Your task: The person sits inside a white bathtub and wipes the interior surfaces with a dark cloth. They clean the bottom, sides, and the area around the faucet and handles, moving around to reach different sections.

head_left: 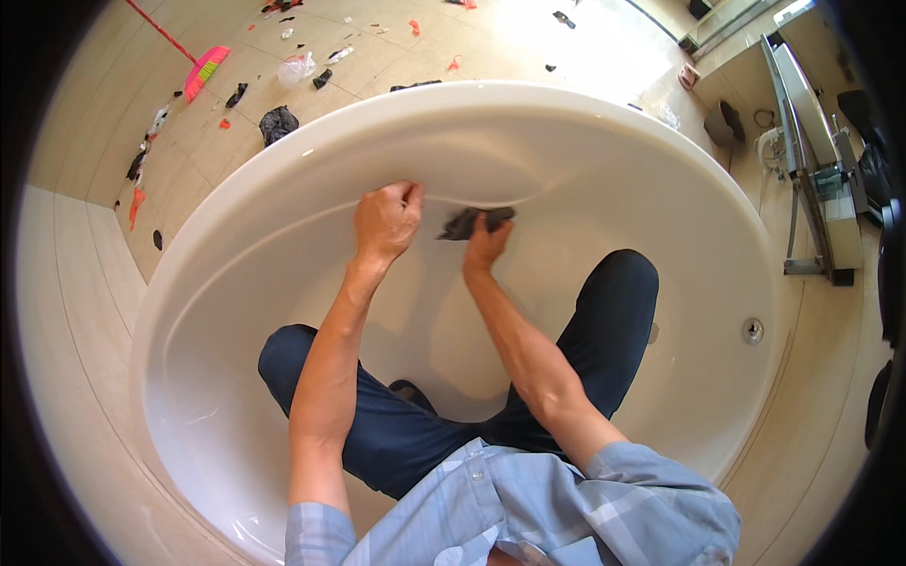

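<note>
I crouch inside a large white bathtub (528, 123). My right hand (487, 243) grips a dark grey cloth (462, 224) and presses it to the inner wall on the far side; the cloth looks slightly blurred. To its left, my left hand (385, 224) is curled into a fist with the back of the hand toward me. It is close to the same wall, and whether it touches cannot be made out. Nothing shows sticking out of that fist.
A round metal drain fitting (752, 330) sits at the tub's right end. Beyond the rim, a pink broom (206, 72) stands among scattered black, red and clear plastic scraps, with a crumpled black bag (277, 124) near the rim. Metal-framed panels (802, 160) lean at the right.
</note>
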The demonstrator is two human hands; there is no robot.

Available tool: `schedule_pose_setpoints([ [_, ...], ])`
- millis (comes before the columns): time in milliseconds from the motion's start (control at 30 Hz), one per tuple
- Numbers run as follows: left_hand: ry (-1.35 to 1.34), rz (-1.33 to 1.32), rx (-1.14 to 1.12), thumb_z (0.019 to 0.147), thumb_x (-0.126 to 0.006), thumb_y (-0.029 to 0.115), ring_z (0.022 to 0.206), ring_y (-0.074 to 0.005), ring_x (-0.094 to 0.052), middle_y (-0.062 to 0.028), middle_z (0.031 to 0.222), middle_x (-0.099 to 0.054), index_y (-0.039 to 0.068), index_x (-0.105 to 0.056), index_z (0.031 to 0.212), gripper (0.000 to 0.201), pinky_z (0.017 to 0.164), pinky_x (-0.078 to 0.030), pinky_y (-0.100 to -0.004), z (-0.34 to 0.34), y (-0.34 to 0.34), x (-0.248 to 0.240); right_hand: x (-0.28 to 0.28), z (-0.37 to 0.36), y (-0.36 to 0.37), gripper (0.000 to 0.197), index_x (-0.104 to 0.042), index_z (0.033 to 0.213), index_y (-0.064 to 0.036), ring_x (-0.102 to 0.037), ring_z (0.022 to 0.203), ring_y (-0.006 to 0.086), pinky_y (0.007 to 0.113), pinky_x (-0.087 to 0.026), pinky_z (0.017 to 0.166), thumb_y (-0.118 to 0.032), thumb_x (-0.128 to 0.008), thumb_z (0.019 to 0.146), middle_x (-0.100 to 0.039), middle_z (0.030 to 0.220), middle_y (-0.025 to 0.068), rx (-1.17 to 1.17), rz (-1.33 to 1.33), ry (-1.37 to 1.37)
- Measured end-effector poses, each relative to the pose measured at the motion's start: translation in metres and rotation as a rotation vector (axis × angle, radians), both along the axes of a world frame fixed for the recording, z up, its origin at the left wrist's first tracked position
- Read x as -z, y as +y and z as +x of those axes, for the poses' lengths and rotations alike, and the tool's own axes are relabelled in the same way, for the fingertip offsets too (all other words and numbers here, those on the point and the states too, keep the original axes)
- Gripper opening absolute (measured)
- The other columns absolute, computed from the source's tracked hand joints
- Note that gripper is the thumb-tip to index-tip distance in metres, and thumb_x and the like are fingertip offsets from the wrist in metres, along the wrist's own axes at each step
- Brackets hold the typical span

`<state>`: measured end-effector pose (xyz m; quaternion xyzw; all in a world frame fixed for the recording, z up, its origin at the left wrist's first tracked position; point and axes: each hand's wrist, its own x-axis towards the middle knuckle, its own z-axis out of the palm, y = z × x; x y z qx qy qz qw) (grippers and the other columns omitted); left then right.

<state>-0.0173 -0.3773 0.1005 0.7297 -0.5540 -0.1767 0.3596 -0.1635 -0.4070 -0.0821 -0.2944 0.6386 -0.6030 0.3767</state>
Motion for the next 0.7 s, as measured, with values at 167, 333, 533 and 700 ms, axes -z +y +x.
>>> schedule_pose_setpoints([
  [167, -0.065, 0.042, 0.043, 0.095, -0.063, 0.03, 0.072, -0.0406, -0.068, -0.0172, 0.075, -0.071, 0.007, -0.076, 0.086, 0.028, 0.064, -0.053, -0.0459, -0.034, -0.008, -0.01, 0.032, 0.11, 0.003, 0.036, -0.056, 0.116, -0.0006, -0.064, 0.1, 0.0272, 0.039, -0.052, 0.089, -0.017, -0.076, 0.09, -0.066, 0.111, 0.0145, -0.082, 0.346, -0.049],
  [333, -0.076, 0.03, -0.023, 0.094, -0.064, 0.029, 0.072, -0.0393, -0.068, -0.0175, 0.075, -0.071, 0.007, -0.077, 0.089, 0.026, 0.064, -0.053, -0.0459, -0.023, -0.003, -0.009, 0.021, 0.107, 0.005, 0.03, -0.057, 0.109, -0.002, -0.064, 0.096, 0.0231, 0.037, -0.054, 0.082, -0.014, -0.076, 0.09, -0.068, 0.109, 0.0096, -0.206, 0.214, -0.379],
  [533, -0.172, 0.008, 0.006, 0.095, -0.063, 0.029, 0.073, -0.0388, -0.068, -0.017, 0.076, -0.07, 0.006, -0.076, 0.087, 0.027, 0.065, -0.052, -0.0475, -0.023, 0.008, -0.013, -0.026, 0.009, -0.012, 0.027, -0.056, 0.113, -0.0019, -0.061, 0.093, 0.0178, 0.032, -0.051, 0.085, -0.012, -0.072, 0.094, -0.063, 0.103, 0.006, 0.097, 0.026, -0.688],
  [700, -0.161, 0.02, 0.028, 0.095, -0.062, 0.029, 0.072, -0.0384, -0.068, -0.0165, 0.075, -0.07, 0.007, -0.076, 0.085, 0.028, 0.065, -0.052, -0.0473, -0.028, 0.01, -0.008, -0.033, -0.062, -0.044, 0.03, -0.054, 0.116, 0.0006, -0.06, 0.1, 0.0209, 0.035, -0.049, 0.089, -0.022, -0.065, 0.1, -0.062, 0.11, 0.0098, 0.17, -0.078, -0.257],
])
